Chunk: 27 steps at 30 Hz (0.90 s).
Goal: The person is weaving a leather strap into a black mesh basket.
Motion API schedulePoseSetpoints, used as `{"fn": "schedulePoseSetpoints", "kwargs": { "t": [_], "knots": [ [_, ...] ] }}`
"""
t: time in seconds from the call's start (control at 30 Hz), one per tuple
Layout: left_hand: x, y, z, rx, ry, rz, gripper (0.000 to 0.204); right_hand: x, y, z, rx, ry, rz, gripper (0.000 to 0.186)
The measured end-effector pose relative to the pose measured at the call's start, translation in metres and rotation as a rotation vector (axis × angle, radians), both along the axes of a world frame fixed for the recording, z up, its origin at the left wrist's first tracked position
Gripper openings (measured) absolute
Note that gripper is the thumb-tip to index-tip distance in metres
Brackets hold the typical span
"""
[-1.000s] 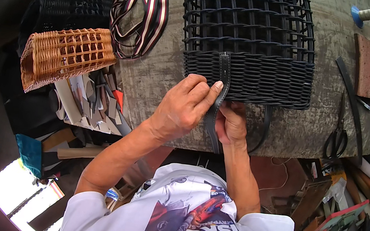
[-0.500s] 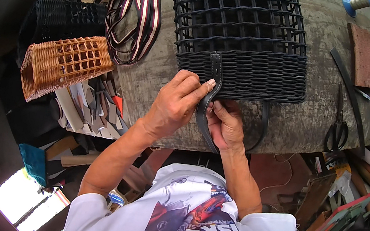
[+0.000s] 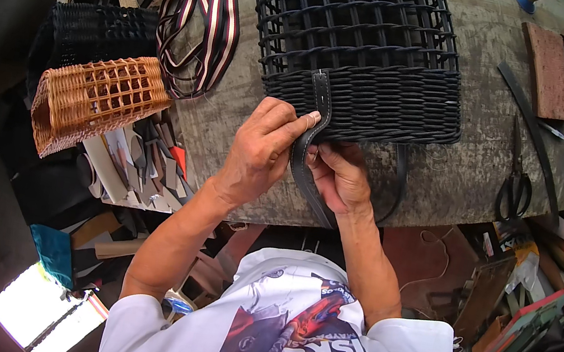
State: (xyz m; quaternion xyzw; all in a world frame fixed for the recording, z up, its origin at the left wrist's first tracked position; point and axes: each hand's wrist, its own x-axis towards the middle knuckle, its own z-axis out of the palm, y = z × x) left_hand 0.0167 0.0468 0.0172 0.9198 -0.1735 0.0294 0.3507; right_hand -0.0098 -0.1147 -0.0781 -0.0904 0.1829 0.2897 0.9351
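Observation:
A black woven basket [image 3: 394,98] lies on the worktable, its open lattice side facing up and its densely woven band towards me. Down over that band runs a black leather strap [image 3: 322,96] with pale stitching, curving off the basket's near edge. My left hand [image 3: 261,146] pinches the strap where it bends over this edge. Just below, my right hand [image 3: 343,177] is closed beside the strap, its fingertips partly tucked under the basket's edge; what they grip is hidden. Another dark strap loop [image 3: 400,178] hangs from the basket to the right of that hand.
Black scissors [image 3: 515,191], a long dark strip [image 3: 531,133] and a reddish block [image 3: 548,72] lie on the right. Left are a bundle of striped webbing [image 3: 212,13], a brown woven basket [image 3: 104,96] and a black one [image 3: 100,31]. The worktable [image 3: 443,201] ends near my forearms.
The whole picture has shifted slightly up and left. Both hands keep nearly the same grip and place at the strap and the basket's edge.

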Motion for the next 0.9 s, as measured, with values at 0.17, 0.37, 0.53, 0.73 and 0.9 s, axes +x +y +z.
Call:
{"fn": "schedulePoseSetpoints", "kwargs": {
  "t": [0.17, 0.37, 0.53, 0.73, 0.9],
  "knots": [
    [0.001, 0.0, 0.004, -0.03, 0.11, 0.02, 0.056, -0.004, 0.0, 0.002, -0.013, -0.012, -0.034, 0.019],
    [0.001, 0.0, 0.002, -0.057, 0.195, 0.072, 0.052, -0.007, 0.011, -0.01, 0.072, -0.023, -0.103, 0.014],
    [-0.002, 0.001, -0.002, -0.109, 0.198, 0.091, 0.047, -0.005, 0.019, -0.017, 0.145, -0.12, -0.185, 0.014],
    [-0.005, 0.002, -0.007, -0.119, 0.178, 0.115, 0.037, -0.006, 0.02, -0.022, 0.154, -0.189, -0.199, 0.015],
    [-0.007, 0.004, -0.006, -0.191, 0.213, 0.134, 0.027, -0.005, 0.023, -0.028, 0.173, -0.199, -0.183, 0.017]
  ]
}}
